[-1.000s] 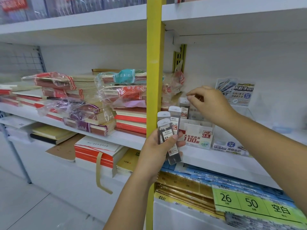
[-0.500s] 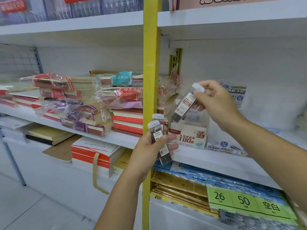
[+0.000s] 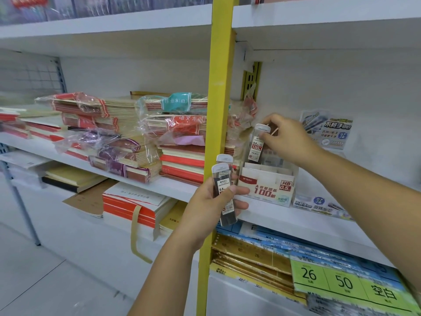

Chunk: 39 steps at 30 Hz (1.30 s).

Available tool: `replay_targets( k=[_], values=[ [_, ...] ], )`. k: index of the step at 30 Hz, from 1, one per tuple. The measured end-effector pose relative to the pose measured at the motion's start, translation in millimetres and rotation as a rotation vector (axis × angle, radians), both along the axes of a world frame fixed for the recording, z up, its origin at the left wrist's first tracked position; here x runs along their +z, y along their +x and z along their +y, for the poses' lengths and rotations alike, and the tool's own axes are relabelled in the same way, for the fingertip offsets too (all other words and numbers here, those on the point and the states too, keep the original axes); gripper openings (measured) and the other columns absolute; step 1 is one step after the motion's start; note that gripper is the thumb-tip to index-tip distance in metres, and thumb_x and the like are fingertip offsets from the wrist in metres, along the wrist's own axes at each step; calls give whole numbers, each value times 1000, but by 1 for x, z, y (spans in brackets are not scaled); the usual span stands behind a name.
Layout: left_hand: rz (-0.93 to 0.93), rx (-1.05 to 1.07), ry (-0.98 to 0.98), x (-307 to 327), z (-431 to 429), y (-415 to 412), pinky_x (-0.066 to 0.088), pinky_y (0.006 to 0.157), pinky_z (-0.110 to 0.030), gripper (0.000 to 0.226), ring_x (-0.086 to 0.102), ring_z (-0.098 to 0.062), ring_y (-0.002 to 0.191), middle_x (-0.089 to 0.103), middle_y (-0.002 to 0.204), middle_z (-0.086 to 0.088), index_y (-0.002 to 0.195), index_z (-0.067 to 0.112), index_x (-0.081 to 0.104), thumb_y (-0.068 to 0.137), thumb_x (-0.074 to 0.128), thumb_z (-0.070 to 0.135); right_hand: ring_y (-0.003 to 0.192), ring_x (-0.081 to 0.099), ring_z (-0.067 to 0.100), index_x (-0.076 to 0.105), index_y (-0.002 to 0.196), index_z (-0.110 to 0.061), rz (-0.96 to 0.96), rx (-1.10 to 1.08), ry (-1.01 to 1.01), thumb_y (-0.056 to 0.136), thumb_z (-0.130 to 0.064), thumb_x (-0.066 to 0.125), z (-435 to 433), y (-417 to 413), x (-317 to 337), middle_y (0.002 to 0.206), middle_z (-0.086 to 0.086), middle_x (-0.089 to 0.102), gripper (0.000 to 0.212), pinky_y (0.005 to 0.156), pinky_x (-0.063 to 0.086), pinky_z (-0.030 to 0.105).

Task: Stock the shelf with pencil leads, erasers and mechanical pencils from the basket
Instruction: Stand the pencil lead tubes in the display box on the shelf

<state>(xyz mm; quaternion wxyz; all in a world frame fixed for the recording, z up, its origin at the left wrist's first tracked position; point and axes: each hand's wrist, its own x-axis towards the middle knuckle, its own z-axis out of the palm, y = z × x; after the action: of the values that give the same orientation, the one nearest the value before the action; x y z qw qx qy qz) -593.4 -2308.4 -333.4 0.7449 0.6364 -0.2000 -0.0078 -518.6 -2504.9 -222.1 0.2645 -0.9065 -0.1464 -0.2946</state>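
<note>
Left hand (image 3: pixel 205 208) grips lead cases (image 3: pixel 221 176), labels part-hidden.

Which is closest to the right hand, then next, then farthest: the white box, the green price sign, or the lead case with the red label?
1. Lead case with the red label: pinched near its cap by the right hand.
2. White box: directly below the hand.
3. Green price sign: far down, at the bottom right.

clear lead case (image 3: pixel 257 145), white cap, near upright over white display box (image 3: pixel 265 189) on shelf (image 3: pixel 284 217); two more cases (image 3: pixel 221 182) tilted, left of box.
</note>
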Motion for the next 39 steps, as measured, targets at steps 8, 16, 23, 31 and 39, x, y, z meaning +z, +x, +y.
replay_targets(
  k=[8, 16, 23, 31, 39],
  values=[
    [2, 0, -18, 0, 4, 2, 60, 73, -25, 21, 75, -18, 91, 76, 108, 5, 121, 30, 58, 101, 54, 24, 80, 57, 18, 64, 102, -25, -54, -98, -153, 84, -21, 70, -2, 11, -11, 90, -2, 57, 19, 62, 40, 28],
    [-23, 36, -17, 4, 0, -3, 58, 67, -22, 16, 76, -18, 86, 77, 102, 2, 113, 30, 63, 97, 61, 30, 88, 57, 12, 66, 112, -24, -50, -51, -125, 96, -27, 53, 3, -23, -9, 101, -5, 60, 21, 73, 42, 21],
    [-49, 42, 2, 9, -7, -8, 56, 65, -20, 10, 75, -18, 82, 78, 99, 0, 102, 34, 69, 94, 64, 36, 65, 63, 1, 66, 95, -33, 331, 385, 199, 87, -36, 66, 18, -71, -15, 76, -14, 70, 9, 55, 48, 14],
    [6, 65, -57, 9, -6, -5, 59, 63, -26, 32, 72, -14, 70, 78, 97, -3, 111, 29, 66, 92, 53, 51, 64, 70, 21, 52, 95, -16, 272, 280, 617, 94, -20, 58, 13, -63, -11, 78, 3, 75, 6, 53, 51, 31],
    [14, 149, -44, 6, 2, -2, 50, 52, -19, 29, 61, -10, 54, 77, 87, -3, 98, 32, 69, 100, 44, 47, 67, 68, 2, 44, 88, -30, -46, 42, 238, 97, -24, 52, -14, -32, 5, 82, -2, 71, 14, 63, 59, 31]
  ],
)
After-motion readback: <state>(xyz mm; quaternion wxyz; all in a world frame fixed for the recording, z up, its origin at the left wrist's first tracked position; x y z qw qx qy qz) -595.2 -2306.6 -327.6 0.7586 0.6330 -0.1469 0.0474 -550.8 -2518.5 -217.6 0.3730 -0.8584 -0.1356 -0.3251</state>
